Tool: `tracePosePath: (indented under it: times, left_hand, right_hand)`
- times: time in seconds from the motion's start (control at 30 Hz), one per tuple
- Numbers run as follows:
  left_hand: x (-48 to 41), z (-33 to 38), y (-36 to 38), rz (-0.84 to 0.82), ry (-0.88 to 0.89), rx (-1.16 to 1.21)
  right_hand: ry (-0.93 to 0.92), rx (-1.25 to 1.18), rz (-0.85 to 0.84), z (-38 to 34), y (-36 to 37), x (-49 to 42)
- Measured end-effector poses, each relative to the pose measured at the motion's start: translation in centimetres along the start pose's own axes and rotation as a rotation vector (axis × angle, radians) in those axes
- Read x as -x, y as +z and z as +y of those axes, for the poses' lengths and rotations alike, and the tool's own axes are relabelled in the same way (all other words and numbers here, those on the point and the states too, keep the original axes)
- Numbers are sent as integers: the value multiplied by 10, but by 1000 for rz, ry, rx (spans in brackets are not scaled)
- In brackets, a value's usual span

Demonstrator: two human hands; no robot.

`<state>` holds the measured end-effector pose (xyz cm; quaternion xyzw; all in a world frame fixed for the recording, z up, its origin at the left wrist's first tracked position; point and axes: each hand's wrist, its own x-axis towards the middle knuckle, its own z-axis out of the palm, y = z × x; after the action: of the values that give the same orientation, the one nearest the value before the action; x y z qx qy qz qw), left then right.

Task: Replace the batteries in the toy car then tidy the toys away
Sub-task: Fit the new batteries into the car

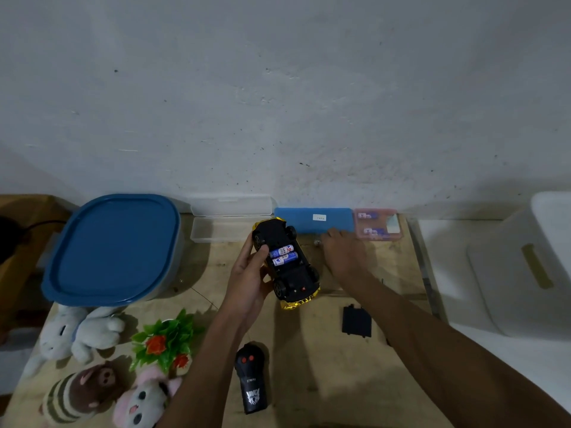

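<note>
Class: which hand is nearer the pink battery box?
Right. The right hand lies just left of the pink battery box; the left hand grips the toy car farther left.

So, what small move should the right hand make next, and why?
Probably the right hand should fetch the black cover: the left hand grips the upturned car, two batteries already sit inside it, and the cover lies loose on the table.
</note>
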<state>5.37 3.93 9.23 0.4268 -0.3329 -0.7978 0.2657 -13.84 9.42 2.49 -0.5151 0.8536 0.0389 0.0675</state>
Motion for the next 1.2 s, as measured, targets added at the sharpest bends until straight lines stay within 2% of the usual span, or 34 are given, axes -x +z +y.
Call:
tracePosePath:
  times: [0.1,0.17,0.23,0.4,0.53,0.7,0.9,1.03,1.2]
  left_hand:
    - [2,1,2,-8,8,3]
    - [4,2,3,-11,13,1]
    - [6,2,3,-17,17,3]
    - [13,2,7,-21,32,13]
    - [21,2,11,-31,34,-4]
    - [32,1,15,-48,51,-25]
    - [46,-1,19,-57,75,-57]
    - [52,-2,18,-51,94,-35]
    - [55,-5,15,-32,107,-44]
  right_hand:
    - [-8,34,-39,0,-2,-1]
    - [2,-59,-63,1,-2,4]
    - [87,-330,-53,3,-5,15]
    - [407,-1247,106,-3,-35,53]
    - [523,-1532,257,-16,-66,94]
    - [422,-1568,365,-40,-87,128]
    - [391,-1271,410,-57,-82,140]
    - [397,-1173,462,-60,-72,143]
    - [316,-1067,396,-67,-61,145]
